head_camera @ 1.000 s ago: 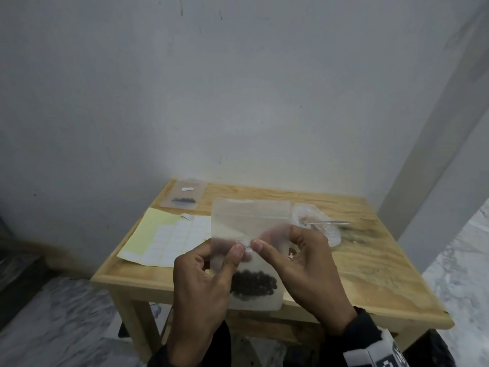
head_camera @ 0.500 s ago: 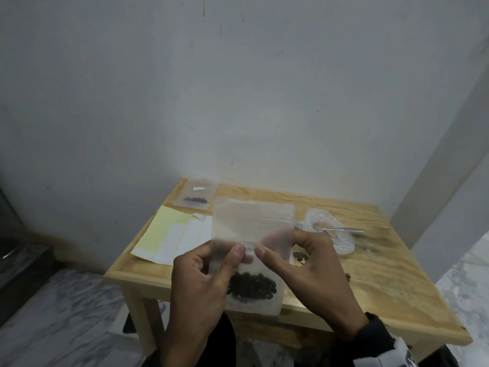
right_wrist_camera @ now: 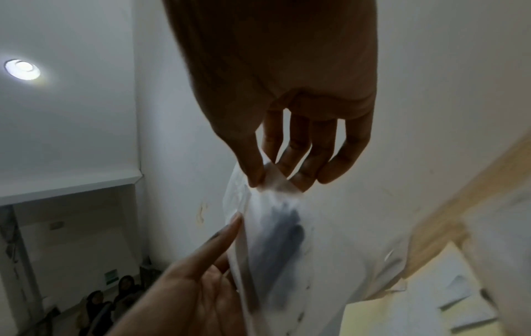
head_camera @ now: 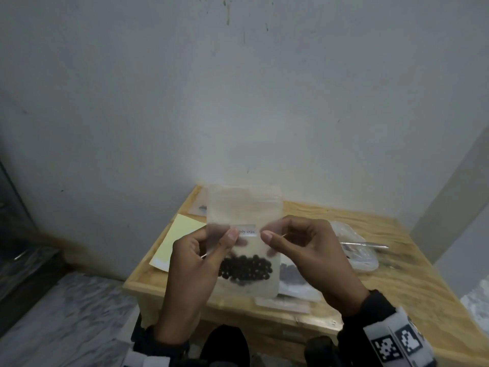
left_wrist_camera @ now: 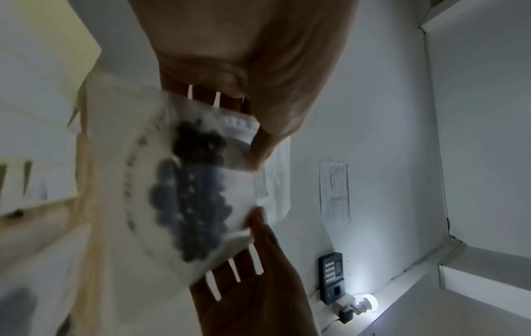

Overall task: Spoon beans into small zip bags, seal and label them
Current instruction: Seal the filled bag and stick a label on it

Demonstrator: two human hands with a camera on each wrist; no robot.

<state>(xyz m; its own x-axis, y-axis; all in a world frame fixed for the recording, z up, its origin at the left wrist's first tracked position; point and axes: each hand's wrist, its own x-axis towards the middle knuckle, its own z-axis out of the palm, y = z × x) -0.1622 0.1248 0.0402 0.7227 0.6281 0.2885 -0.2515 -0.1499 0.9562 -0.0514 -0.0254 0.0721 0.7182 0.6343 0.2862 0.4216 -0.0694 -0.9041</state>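
Observation:
Both hands hold a small translucent zip bag (head_camera: 243,207) upright above the table. Dark beans (head_camera: 246,268) fill its bottom. A white label (head_camera: 247,231) with writing sits on its front, between my two thumbs. My left hand (head_camera: 225,239) pinches the bag at the label's left end, thumb in front and fingers behind. My right hand (head_camera: 270,238) pinches it at the label's right end. In the left wrist view the left hand (left_wrist_camera: 258,136) pinches the bag (left_wrist_camera: 186,181). In the right wrist view the right hand (right_wrist_camera: 264,179) pinches the bag's edge (right_wrist_camera: 276,227).
A small wooden table (head_camera: 397,274) stands against a grey wall. A yellow-backed label sheet (head_camera: 180,234) lies at its left, with another filled bag (head_camera: 201,207) behind it. A clear plastic container (head_camera: 354,252) with a metal spoon (head_camera: 365,244) sits at the right. More bags (head_camera: 291,284) lie under the held one.
My thumbs, nearly touching at the bag's middle before, have moved apart, and the label now shows between them. The bag stays held upright in both hands.

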